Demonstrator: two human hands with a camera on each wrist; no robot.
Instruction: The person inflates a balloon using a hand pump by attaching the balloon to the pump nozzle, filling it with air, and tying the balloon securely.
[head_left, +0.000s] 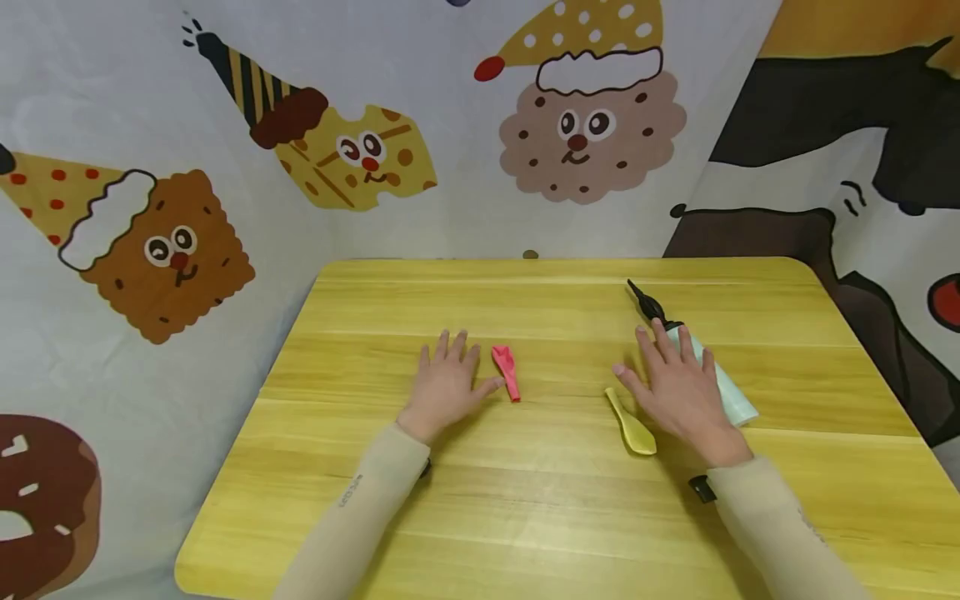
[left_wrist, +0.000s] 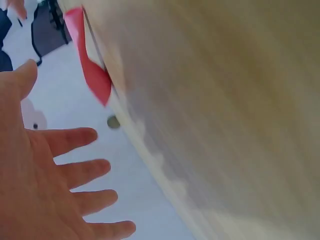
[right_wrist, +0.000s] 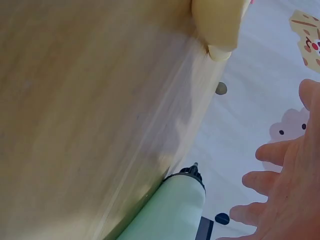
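My left hand (head_left: 445, 392) has its fingers spread just left of a limp pink balloon (head_left: 507, 372). The thumb lies close to the balloon's neck in the head view. In the left wrist view the pink balloon (left_wrist: 92, 67) lies on the tabletop, apart from the hand. My right hand (head_left: 678, 396), fingers also spread, is over part of a pale green balloon pump (head_left: 733, 392) with a black tapered nozzle. Left of that hand lies a limp yellow balloon (head_left: 633, 429). The right wrist view shows the pump (right_wrist: 167, 212) and a gap between it and the fingers.
The yellow wood-grain table (head_left: 525, 517) has rounded corners. Behind and beside it hangs a pale cloth (head_left: 457, 225) printed with cartoon snacks. A small black item (head_left: 702, 489) shows at the right wrist, near the sleeve.
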